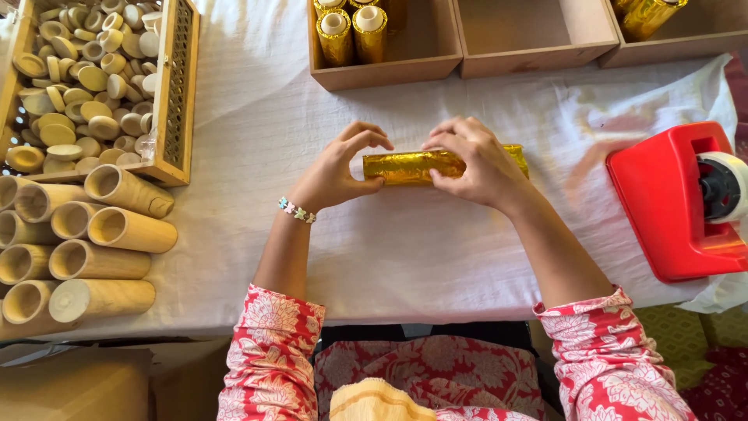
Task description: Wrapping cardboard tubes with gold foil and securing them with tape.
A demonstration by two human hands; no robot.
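Head view, looking straight down: your left hand (336,170) grips the left end of a gold foil-wrapped cylindrical tube (413,167), thumb under the end and fingers arched over it. Your right hand (474,162) is closed over the tube's middle and right part, fingertips pinching the foil along its top edge; a short piece of the gold wrap shows past the right hand. The tube lies horizontally on the white cloth-covered surface (405,257), roughly centred in front of you and touching it.

Left wrist carries a beaded bracelet with small pastel flowers (297,210). Both forearms come out of red floral sleeves (269,351).

Far left: a slatted wooden crate (178,93) filled with round pale wooden caps (78,86). Just below it, a stack of bare bamboo tubes (86,249) lying on their sides, open ends toward the left.

Top edge: three shallow wooden trays; the left tray (382,72) holds upright gold-wrapped tubes (352,33), the middle tray (538,48) shows only bare wood, the right tray (686,43) holds another gold-wrapped tube (647,15), partly cut off by the frame.

Right side: a red plastic tape dispenser (670,203) with a white tape roll (728,183), well apart from your right hand
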